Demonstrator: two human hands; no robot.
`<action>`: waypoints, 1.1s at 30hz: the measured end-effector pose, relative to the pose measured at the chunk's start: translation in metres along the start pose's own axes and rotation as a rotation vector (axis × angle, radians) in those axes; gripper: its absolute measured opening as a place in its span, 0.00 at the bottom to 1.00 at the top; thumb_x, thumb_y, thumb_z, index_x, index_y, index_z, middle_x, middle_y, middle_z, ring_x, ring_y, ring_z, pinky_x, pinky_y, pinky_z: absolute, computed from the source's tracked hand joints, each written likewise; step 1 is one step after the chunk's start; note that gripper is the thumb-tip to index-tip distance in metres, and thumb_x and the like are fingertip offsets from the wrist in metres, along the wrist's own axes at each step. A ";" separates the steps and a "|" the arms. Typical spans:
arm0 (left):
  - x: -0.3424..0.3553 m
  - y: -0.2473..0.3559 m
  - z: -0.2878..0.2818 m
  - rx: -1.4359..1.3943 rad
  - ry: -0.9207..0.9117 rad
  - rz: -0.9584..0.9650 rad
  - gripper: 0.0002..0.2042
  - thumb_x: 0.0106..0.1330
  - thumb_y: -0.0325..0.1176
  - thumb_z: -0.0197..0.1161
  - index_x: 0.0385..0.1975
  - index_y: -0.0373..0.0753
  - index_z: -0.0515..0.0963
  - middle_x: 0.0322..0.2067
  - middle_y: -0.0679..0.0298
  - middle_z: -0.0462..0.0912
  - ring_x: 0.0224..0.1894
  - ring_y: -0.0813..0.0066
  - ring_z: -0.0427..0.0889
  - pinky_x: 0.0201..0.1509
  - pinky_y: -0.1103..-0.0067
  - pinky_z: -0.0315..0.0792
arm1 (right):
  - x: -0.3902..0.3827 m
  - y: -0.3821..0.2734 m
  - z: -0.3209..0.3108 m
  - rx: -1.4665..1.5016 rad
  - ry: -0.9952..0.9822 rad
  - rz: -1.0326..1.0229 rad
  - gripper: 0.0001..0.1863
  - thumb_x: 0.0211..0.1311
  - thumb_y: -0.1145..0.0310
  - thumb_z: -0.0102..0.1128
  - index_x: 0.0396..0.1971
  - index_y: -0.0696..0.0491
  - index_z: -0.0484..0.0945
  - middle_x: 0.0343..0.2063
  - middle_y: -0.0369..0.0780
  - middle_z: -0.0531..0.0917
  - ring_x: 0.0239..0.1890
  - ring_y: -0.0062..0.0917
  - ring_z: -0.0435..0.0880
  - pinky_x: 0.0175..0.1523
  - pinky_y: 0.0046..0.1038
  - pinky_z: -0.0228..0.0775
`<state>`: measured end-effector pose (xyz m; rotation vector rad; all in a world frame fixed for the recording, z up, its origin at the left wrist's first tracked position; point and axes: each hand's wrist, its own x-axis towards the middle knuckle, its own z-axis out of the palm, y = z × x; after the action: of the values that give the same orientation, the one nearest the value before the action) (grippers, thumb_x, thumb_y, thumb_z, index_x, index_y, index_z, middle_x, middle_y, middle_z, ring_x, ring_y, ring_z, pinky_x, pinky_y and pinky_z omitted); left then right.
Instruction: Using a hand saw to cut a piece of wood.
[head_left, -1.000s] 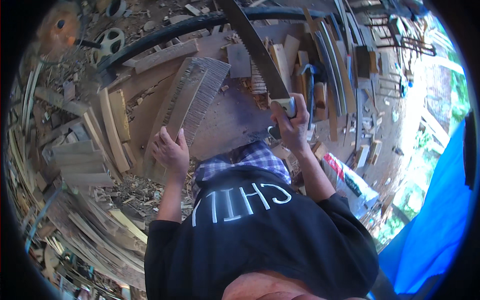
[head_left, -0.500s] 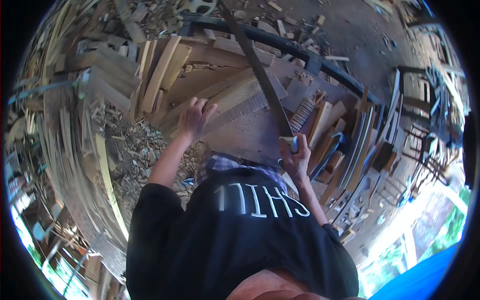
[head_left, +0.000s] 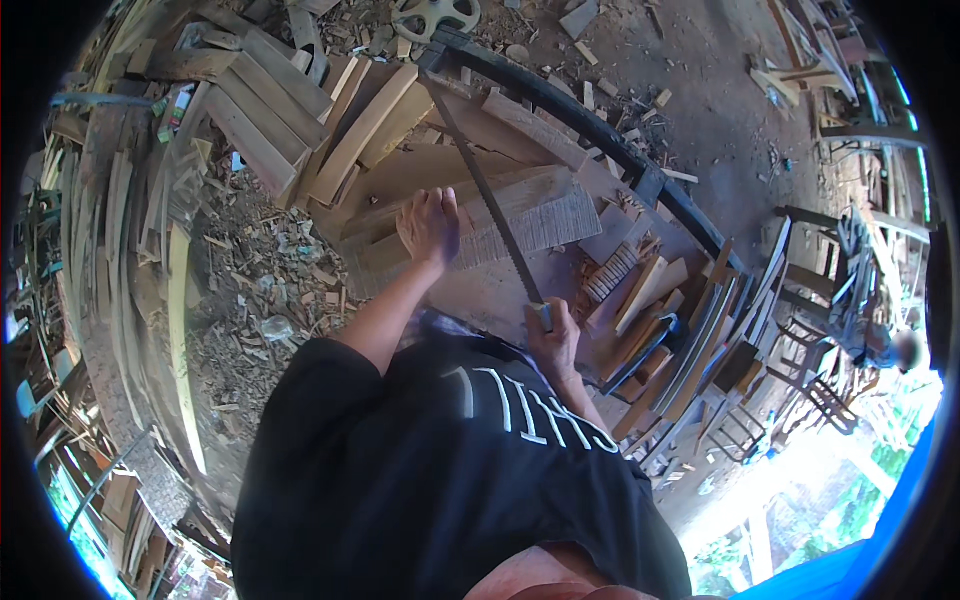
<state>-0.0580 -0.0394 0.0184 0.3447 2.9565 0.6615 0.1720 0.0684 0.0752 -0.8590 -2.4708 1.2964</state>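
Under the left hand (head_left: 430, 226): ribbed grey-brown board (head_left: 520, 222), lying flat on a stack of pale planks (head_left: 400, 190). Palm down, fingers spread and pressed on the board's left end — open, pinning rather than gripping.

Right hand (head_left: 553, 338) closed around the pale handle (head_left: 542, 316) of a long dark saw blade (head_left: 485, 195). Blade runs up and away from the right hand, passing just right of the left hand and crossing the ribbed board at a slant; far tip ends near a curved black pipe (head_left: 600, 135). Contact between teeth and board — cannot tell, too small.

Beyond both hands: curved black pipe arcs from upper centre down to the right, past the board's far edge. Pale wheel-shaped part (head_left: 435, 14) on the ground just past the pipe's upper end.

Left of the left hand: more stacked planks (head_left: 270, 110) fanned at an angle, then a patch of wood chips and shavings (head_left: 265, 290) on the ground. Further left, long thin slats (head_left: 130, 260) bundled upright-ish along the rim.

Right of the right hand: small slatted offcut (head_left: 612, 272), then a leaning batch of narrow boards and dark strips (head_left: 690, 330). Well apart to the right, dark metal frames (head_left: 830, 300) standing on bare dirt.

Below the hands: black shirt (head_left: 430, 470) with pale lettering, filling the lower centre; both forearms bare.
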 end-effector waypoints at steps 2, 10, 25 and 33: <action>0.008 0.005 -0.002 -0.007 -0.064 -0.091 0.16 0.73 0.45 0.50 0.35 0.41 0.81 0.39 0.56 0.81 0.47 0.53 0.78 0.53 0.58 0.67 | -0.004 -0.001 0.015 -0.060 0.051 -0.062 0.13 0.58 0.71 0.70 0.37 0.55 0.74 0.26 0.48 0.79 0.28 0.47 0.81 0.32 0.40 0.72; 0.017 0.015 -0.002 0.048 -0.109 -0.197 0.17 0.70 0.43 0.48 0.34 0.41 0.82 0.40 0.58 0.85 0.48 0.53 0.81 0.53 0.61 0.70 | -0.017 0.006 0.038 -0.108 0.070 -0.114 0.13 0.57 0.71 0.70 0.37 0.57 0.74 0.28 0.48 0.78 0.30 0.46 0.80 0.33 0.40 0.72; 0.017 0.006 0.012 0.114 -0.155 -0.166 0.10 0.65 0.38 0.49 0.33 0.45 0.78 0.41 0.60 0.85 0.47 0.55 0.80 0.52 0.63 0.69 | -0.054 0.025 0.032 -0.117 -0.007 -0.035 0.13 0.59 0.71 0.68 0.39 0.56 0.74 0.32 0.49 0.79 0.33 0.50 0.81 0.35 0.44 0.73; 0.017 0.011 0.010 0.157 -0.187 -0.157 0.09 0.67 0.39 0.50 0.34 0.47 0.78 0.43 0.61 0.85 0.49 0.55 0.79 0.55 0.64 0.69 | -0.005 -0.005 0.050 -0.149 -0.050 -0.048 0.12 0.58 0.70 0.65 0.37 0.56 0.72 0.30 0.48 0.76 0.33 0.49 0.79 0.35 0.44 0.73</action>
<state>-0.0708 -0.0211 0.0136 0.1731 2.8243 0.3584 0.1515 0.0291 0.0502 -0.8040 -2.6378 1.1433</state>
